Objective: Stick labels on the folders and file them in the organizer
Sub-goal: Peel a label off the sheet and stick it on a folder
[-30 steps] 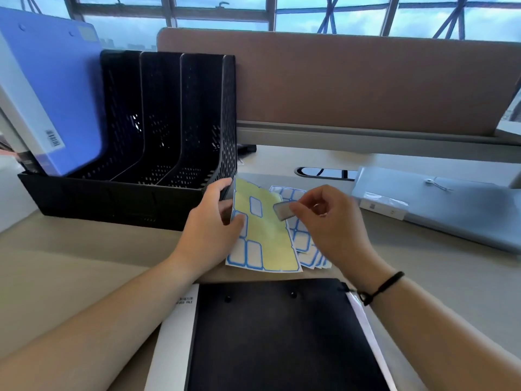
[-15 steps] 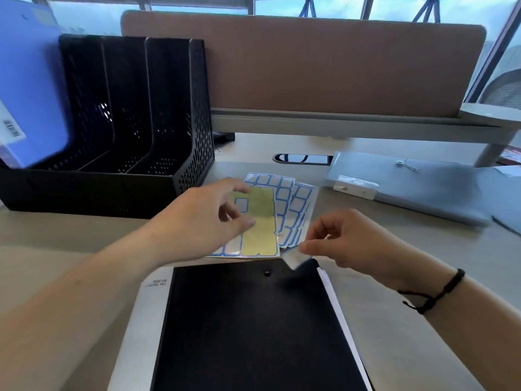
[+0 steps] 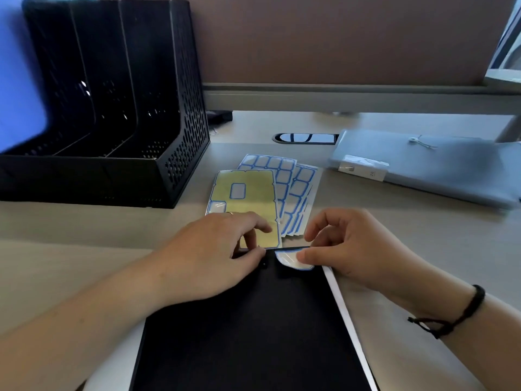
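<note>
A blue-bordered label (image 3: pixel 293 259) is pinched in the grip of the right hand (image 3: pixel 346 249) and laid on the top right corner of the black folder (image 3: pixel 248 328), which lies flat on the bench (image 3: pixel 380 238). The left hand (image 3: pixel 222 249) is rested on the folder's top edge, fingers loosely curled, grasping nothing. The label is best pressed from one edge across, so no crease is trapped. In the black mesh organizer (image 3: pixel 186 153), a blue folder (image 3: pixel 17 80) is held in the leftmost slot; the other slots appear empty.
</note>
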`<action>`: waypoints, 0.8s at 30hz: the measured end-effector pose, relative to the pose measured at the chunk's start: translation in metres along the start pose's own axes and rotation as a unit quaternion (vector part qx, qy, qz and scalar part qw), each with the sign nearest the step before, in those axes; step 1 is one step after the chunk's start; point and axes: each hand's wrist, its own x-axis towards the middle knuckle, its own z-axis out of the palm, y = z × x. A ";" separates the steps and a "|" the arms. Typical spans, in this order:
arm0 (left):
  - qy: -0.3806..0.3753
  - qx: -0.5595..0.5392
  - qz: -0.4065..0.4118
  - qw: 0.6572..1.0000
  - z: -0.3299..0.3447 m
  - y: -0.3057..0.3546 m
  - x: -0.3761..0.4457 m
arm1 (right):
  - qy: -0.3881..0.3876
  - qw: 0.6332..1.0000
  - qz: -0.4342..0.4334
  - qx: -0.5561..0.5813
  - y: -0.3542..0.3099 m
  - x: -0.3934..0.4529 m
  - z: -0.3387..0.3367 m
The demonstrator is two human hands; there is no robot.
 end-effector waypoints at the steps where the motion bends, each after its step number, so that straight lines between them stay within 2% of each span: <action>1: 0.004 0.003 0.010 1.000 0.002 0.000 -0.001 | -0.006 1.000 -0.004 -0.002 0.000 0.000 0.000; 7: 0.022 0.009 0.057 0.998 0.006 -0.002 -0.003 | -0.026 0.999 -0.013 0.014 0.003 0.001 0.000; 17: 0.033 0.036 0.148 0.988 0.004 -0.001 -0.005 | -0.017 1.000 -0.017 -0.005 0.004 0.002 0.003; 24: 0.022 0.048 0.161 0.986 0.003 -0.004 -0.006 | -0.010 1.000 -0.015 -0.024 0.003 0.002 0.004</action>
